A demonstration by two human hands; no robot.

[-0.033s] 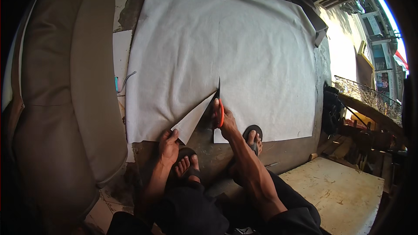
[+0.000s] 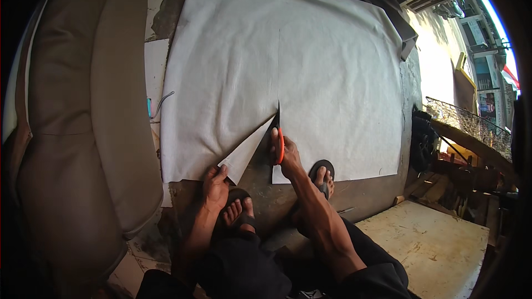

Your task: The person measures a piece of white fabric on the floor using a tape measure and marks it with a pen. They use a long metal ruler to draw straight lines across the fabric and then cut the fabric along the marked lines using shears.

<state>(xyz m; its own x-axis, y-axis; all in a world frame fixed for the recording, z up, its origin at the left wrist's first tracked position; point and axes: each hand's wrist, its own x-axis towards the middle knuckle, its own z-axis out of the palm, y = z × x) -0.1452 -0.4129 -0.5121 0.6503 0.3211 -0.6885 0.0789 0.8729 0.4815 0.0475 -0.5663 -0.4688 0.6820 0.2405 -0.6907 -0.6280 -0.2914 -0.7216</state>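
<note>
Head view shows me little change, seemingly no deeper cut: left hand (image 2: 216, 189) pinches the sheet (image 2: 332, 88), right hand (image 2: 290, 159) holds scissors (image 2: 281, 145) mid-sheet.

Wide free run over the large off-white wrinkled sheet (image 2: 343, 77), from tip of the orange-handled black scissors (image 2: 281, 147) to far edge. R half open too, exc. nr. edge: R foot in flat black sandal (image 2: 323, 176) overlaps it. L hand (image 2: 216, 187) blocks nr. edge, L of cut. Bulky brown padded upholstery (image 2: 119, 105) flanks L edge, limits sideways passage.
</note>
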